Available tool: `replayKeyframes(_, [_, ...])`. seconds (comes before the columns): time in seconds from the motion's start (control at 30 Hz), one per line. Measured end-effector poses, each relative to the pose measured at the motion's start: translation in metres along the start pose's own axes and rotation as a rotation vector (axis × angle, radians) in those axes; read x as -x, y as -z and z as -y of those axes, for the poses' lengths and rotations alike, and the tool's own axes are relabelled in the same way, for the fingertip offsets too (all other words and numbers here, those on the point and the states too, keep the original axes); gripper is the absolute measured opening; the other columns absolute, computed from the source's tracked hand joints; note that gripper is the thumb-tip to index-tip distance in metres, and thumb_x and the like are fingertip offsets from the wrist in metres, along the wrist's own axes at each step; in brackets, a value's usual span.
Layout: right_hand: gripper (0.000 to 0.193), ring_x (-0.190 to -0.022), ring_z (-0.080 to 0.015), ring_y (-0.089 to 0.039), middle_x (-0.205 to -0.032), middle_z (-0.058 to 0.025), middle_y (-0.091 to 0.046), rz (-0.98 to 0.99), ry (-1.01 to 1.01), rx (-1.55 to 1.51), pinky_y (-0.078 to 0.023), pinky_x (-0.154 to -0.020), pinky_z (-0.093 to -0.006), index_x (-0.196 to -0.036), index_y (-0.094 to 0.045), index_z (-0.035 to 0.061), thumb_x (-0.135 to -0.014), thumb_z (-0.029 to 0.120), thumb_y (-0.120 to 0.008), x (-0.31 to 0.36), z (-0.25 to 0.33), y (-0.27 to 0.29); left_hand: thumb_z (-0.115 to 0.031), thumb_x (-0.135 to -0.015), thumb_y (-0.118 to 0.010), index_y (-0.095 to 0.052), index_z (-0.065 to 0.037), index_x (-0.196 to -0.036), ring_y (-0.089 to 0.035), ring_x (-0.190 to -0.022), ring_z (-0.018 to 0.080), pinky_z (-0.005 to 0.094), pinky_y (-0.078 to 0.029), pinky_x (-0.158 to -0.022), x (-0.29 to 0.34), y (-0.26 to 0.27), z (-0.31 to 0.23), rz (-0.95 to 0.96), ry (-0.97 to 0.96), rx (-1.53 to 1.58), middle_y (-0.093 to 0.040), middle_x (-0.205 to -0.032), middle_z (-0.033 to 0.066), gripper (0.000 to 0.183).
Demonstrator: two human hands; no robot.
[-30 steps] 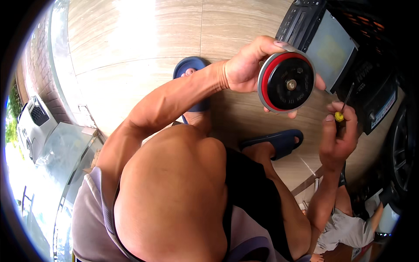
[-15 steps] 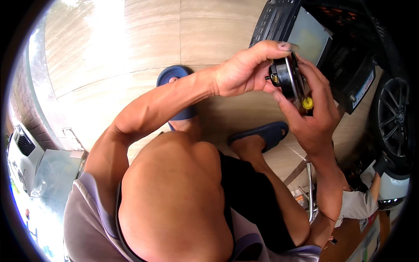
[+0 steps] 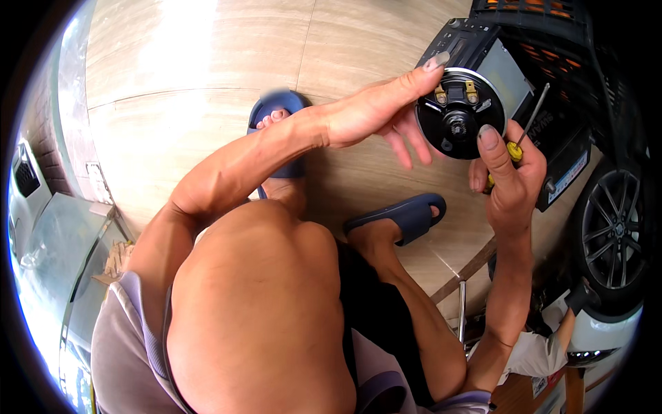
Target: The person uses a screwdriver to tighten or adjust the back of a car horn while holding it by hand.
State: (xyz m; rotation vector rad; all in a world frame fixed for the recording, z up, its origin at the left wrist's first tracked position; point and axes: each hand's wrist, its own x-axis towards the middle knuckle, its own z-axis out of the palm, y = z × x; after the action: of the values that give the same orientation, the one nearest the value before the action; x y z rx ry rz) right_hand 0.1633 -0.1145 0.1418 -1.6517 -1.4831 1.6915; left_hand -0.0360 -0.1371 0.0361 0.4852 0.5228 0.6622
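Note:
A round black disc horn (image 3: 452, 138), the kind fitted to a car, is held up with its terminal face turned toward me. Two brass spade terminals and a central threaded post show on it. My left hand (image 3: 386, 103) grips its left rim, thumb on top, the other fingers behind and partly hidden. A screwdriver (image 3: 514, 151) with a yellow handle and a thin metal shaft is tucked in the fingers of my right hand (image 3: 510, 172), shaft pointing up and away. The right thumb also presses on the horn's lower right rim.
Beyond the horn stand a car stereo unit (image 3: 509, 72) and a black car battery (image 3: 574, 169). A black plastic crate (image 3: 552, 38) with orange things inside is behind them. A car wheel (image 3: 617, 228) stands at right. Another person's forearm (image 3: 567, 330) shows lower right; a metal bar (image 3: 463, 303) is near my knee.
The horn has turned from edge-on to showing its terminal face. The screwdriver's shaft has come into sight beside my right hand. The view has shifted slightly.

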Motion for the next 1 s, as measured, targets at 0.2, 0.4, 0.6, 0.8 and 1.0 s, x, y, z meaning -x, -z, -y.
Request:
replayKeyframes(0.2, [0.020, -0.048, -0.0087, -0.046, -0.068, -0.0031, -0.056, 0.073, -0.110, -0.357, -0.038, -0.047, -0.0247, -0.100, -0.059, -0.0012, -0.101, 0.019, -0.059, 0.000, -0.031, -0.002, -0.062, -0.101, -0.043, -0.062, 0.001, -0.127, -0.063, -0.103, 0.0148, 0.0321, -0.050, -0.095, -0.001, -0.003, -0.001, -0.242, -0.161, -0.063, -0.069, -0.114, 0.0095, 0.071])
replayKeyframes(0.4, [0.020, -0.049, -0.0080, -0.046, -0.068, -0.0012, -0.055, 0.094, -0.059, -0.257, -0.039, -0.048, -0.0246, -0.099, -0.061, -0.0009, -0.101, 0.019, -0.061, -0.003, -0.041, 0.003, -0.052, -0.104, -0.045, -0.063, -0.002, -0.125, -0.064, -0.102, 0.0149, 0.0325, -0.050, -0.093, -0.004, -0.005, 0.013, -0.242, -0.111, -0.013, -0.069, -0.113, 0.0083, 0.058])
replayKeyframes(0.6, [0.028, -0.051, -0.0044, -0.046, -0.066, 0.0018, -0.056, -0.084, 0.018, -0.093, -0.037, -0.049, -0.0211, -0.097, -0.068, -0.0017, -0.094, 0.026, -0.071, -0.012, -0.045, -0.002, -0.048, -0.102, -0.052, -0.068, -0.005, -0.116, -0.064, -0.086, 0.0096, 0.0265, -0.051, -0.075, -0.015, -0.006, 0.015, -0.380, -0.226, -0.071, -0.069, -0.095, 0.0021, 0.047])
replayKeyframes(0.8, [0.034, -0.053, -0.0028, -0.047, -0.066, 0.0032, -0.058, -0.170, 0.050, -0.097, -0.037, -0.050, -0.0187, -0.098, -0.071, -0.0017, -0.089, 0.030, -0.077, -0.009, -0.044, -0.004, -0.042, -0.103, -0.053, -0.067, -0.006, -0.120, -0.064, -0.088, 0.0090, 0.0257, -0.051, -0.075, -0.020, 0.001, 0.020, -0.251, -0.261, -0.053, -0.070, -0.099, 0.0020, 0.043])
replayKeyframes(1.0, [0.029, -0.050, -0.0057, -0.046, -0.065, 0.0006, -0.056, -0.174, 0.020, -0.053, -0.038, -0.050, -0.0223, -0.108, -0.068, -0.0045, -0.096, 0.021, -0.069, -0.011, -0.041, -0.006, -0.039, -0.102, -0.056, -0.067, -0.006, -0.121, -0.064, -0.088, 0.0086, 0.0253, -0.050, -0.076, -0.014, 0.005, 0.021, -0.272, -0.253, -0.078, -0.070, -0.101, 0.0014, 0.039])
